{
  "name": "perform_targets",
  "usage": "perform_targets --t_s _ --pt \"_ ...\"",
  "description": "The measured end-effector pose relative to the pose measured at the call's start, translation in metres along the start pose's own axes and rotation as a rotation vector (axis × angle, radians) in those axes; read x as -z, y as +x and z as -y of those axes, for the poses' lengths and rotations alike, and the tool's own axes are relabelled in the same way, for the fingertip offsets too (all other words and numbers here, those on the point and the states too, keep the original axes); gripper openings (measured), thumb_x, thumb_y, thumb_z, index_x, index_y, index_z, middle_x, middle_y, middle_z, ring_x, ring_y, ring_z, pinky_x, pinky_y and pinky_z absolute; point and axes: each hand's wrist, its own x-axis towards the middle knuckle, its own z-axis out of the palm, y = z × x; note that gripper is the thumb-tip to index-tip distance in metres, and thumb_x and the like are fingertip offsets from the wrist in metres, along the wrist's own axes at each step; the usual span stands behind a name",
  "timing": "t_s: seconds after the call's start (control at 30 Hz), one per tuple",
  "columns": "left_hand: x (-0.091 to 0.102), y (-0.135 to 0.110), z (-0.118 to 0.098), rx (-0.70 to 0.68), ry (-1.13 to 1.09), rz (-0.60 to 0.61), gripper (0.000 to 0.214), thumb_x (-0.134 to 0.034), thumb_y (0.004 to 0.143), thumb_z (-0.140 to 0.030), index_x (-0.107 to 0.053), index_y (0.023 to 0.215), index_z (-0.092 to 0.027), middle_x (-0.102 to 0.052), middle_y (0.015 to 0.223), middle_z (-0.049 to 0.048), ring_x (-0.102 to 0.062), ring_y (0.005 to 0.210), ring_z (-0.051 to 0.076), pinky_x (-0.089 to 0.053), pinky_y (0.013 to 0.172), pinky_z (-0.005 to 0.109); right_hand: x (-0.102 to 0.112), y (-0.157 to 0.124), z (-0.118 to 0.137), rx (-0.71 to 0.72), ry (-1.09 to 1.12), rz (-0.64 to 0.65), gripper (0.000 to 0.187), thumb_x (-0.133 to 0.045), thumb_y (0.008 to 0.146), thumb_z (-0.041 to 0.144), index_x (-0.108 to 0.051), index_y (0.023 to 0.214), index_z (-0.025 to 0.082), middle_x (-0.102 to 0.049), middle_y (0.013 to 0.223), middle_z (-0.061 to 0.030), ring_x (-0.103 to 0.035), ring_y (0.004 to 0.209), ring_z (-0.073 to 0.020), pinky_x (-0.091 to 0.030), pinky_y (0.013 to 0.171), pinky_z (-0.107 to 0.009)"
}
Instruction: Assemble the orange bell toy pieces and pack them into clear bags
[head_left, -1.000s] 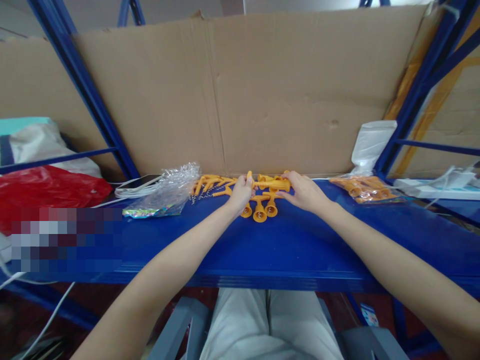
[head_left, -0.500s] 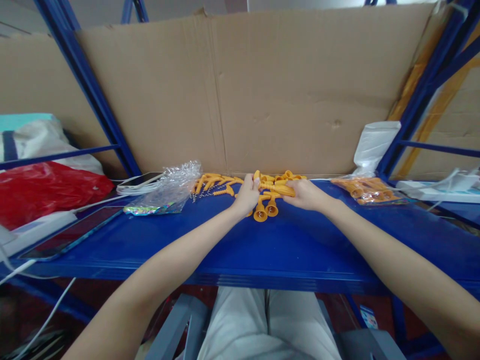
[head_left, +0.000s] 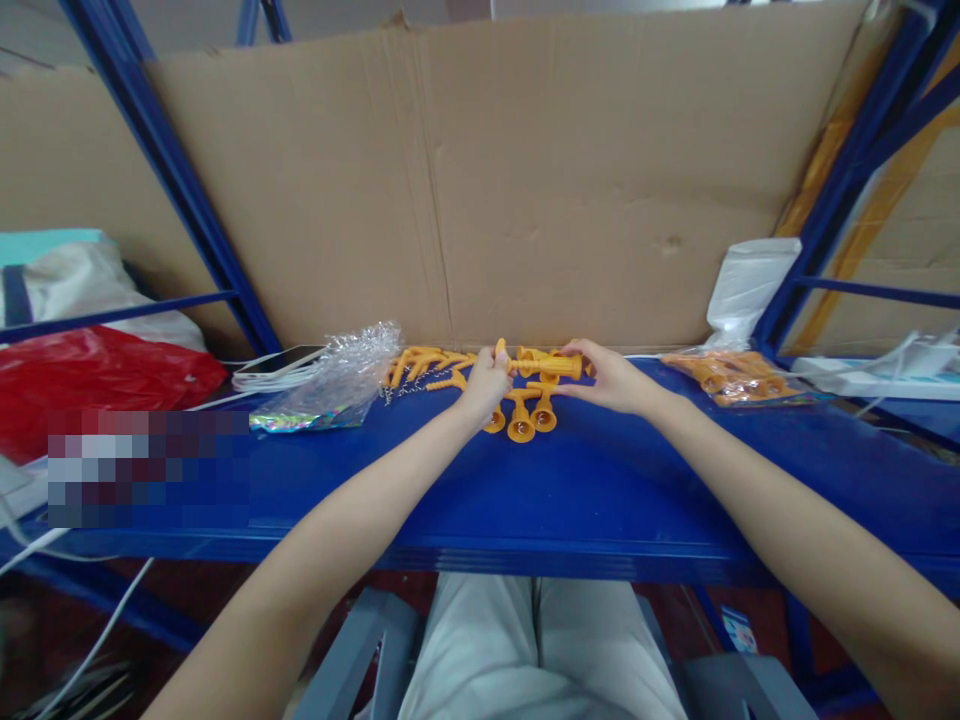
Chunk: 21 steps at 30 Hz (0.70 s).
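Observation:
My left hand [head_left: 486, 390] is closed around the T-shaped handle of a yellow plastic corkscrew [head_left: 555, 367], whose sleeve points right, above the shelf. Around the sleeve's far end, my right hand [head_left: 611, 380] has its thumb and fingers spread apart, not gripping it. Below the hands, several yellow corkscrews with bell-shaped ends [head_left: 521, 428] lie with their bells toward me. More yellow pieces lie behind the held one, partly hidden. Left of my left hand is a pile of yellow T-handles with metal spirals [head_left: 427, 365].
The blue shelf [head_left: 480, 500] has a cardboard sheet [head_left: 600, 180] along its back. Left stand a clear plastic bag [head_left: 337, 385], a white cable [head_left: 277, 375] and a red bag [head_left: 105, 380]. On the right lie a bag of yellow parts [head_left: 731, 378] and a white power strip [head_left: 862, 375].
My right hand has loosened its fingers from the yellow sleeve and spread them. My left hand has shifted slightly left with the corkscrew.

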Motion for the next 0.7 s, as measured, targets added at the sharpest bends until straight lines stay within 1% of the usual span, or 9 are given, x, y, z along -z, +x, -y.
perform_targets --t_s 0.1,0.2,0.3,0.37,0.47,0.53,0.6,0.7 --pt "0.0041 0.0001 -0.0041 0.076 -0.053 -0.020 0.021 -0.034 0.094 -0.018 -0.035 0.073 -0.019 -0.043 0.055 -0.0059 -0.030 0.039 0.003 -0.024 0.043 0.017 0.0012 -0.0030 -0.0040 0.036 -0.061 0.014 0.049 -0.068 0.071 0.036 -0.056 0.114 0.018 -0.064 0.110 -0.0113 -0.063 0.089 -0.0229 -0.049 0.084 -0.040" --pt "0.0059 0.0001 -0.0055 0.072 -0.079 -0.008 0.022 -0.036 0.094 -0.018 -0.035 0.072 -0.019 -0.043 0.055 -0.0059 -0.031 0.039 0.002 -0.025 0.043 0.016 0.0030 -0.0044 -0.0046 -0.002 -0.106 -0.009 0.042 -0.064 0.076 0.034 -0.059 0.115 0.019 -0.065 0.110 -0.0110 -0.064 0.094 -0.0251 -0.048 0.088 -0.042" --pt "0.0055 -0.0008 -0.0050 0.057 -0.080 0.004 0.022 -0.034 0.094 -0.017 -0.035 0.072 -0.019 -0.043 0.055 -0.0059 -0.031 0.039 0.002 -0.025 0.043 0.016 0.0043 -0.0056 -0.0028 -0.027 -0.104 -0.004 0.041 -0.064 0.076 0.034 -0.061 0.113 0.019 -0.067 0.108 -0.0106 -0.064 0.096 -0.0267 -0.048 0.089 -0.043" --pt "0.0047 -0.0020 -0.0050 0.051 -0.070 0.009 0.022 -0.032 0.094 -0.016 -0.035 0.072 -0.019 -0.043 0.056 -0.0059 -0.031 0.039 0.002 -0.025 0.043 0.017 0.0052 -0.0064 -0.0013 -0.042 -0.072 -0.007 0.040 -0.065 0.075 0.034 -0.062 0.112 0.019 -0.068 0.105 -0.0102 -0.065 0.094 -0.0265 -0.049 0.087 -0.042" --pt "0.0038 -0.0039 -0.0056 0.033 -0.039 0.006 0.021 -0.031 0.094 -0.015 -0.034 0.074 -0.019 -0.042 0.055 -0.0063 -0.030 0.040 0.003 -0.024 0.044 0.017 0.0064 -0.0070 0.0003 -0.063 0.006 -0.008 0.038 -0.068 0.072 0.034 -0.064 0.107 0.018 -0.070 0.100 -0.0096 -0.066 0.088 -0.0259 -0.050 0.084 -0.042" --pt "0.0039 -0.0047 -0.0062 0.004 -0.017 0.009 0.021 -0.032 0.094 -0.015 -0.034 0.074 -0.019 -0.042 0.055 -0.0063 -0.031 0.041 0.003 -0.023 0.044 0.017 0.0066 -0.0068 0.0008 -0.080 0.088 0.008 0.034 -0.069 0.070 0.036 -0.066 0.099 0.018 -0.071 0.095 -0.0083 -0.066 0.086 -0.0254 -0.051 0.084 -0.042" --pt "0.0045 -0.0050 -0.0063 -0.030 0.004 0.018 0.020 -0.032 0.094 -0.015 -0.035 0.075 -0.019 -0.042 0.056 -0.0062 -0.033 0.042 0.003 -0.024 0.045 0.017 0.0067 -0.0060 0.0011 -0.110 0.213 0.042 0.030 -0.069 0.069 0.041 -0.067 0.089 0.018 -0.071 0.087 -0.0072 -0.067 0.083 -0.0247 -0.052 0.081 -0.041" --pt "0.0051 -0.0044 -0.0050 -0.075 0.026 0.041 0.019 -0.034 0.094 -0.015 -0.035 0.075 -0.018 -0.042 0.058 -0.0059 -0.034 0.043 0.003 -0.025 0.046 0.018 0.0072 -0.0047 0.0010 -0.188 0.419 0.130 0.037 -0.067 0.068 0.051 -0.066 0.079 0.017 -0.071 0.078 -0.0064 -0.068 0.076 -0.0229 -0.053 0.076 -0.039"
